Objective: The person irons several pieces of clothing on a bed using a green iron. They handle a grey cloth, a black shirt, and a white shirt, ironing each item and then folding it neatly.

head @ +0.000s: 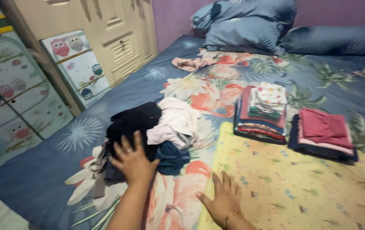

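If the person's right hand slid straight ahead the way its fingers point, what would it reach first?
Probably only more of the yellow patterned cloth that the right hand rests on; further along sits the taller stack of folded clothes, though depth is hard to judge.

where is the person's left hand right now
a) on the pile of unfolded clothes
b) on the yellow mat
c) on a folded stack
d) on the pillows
a: the left hand lies spread on the dark clothes of the unfolded pile, while the right hand rests flat at the edge of the yellow mat.
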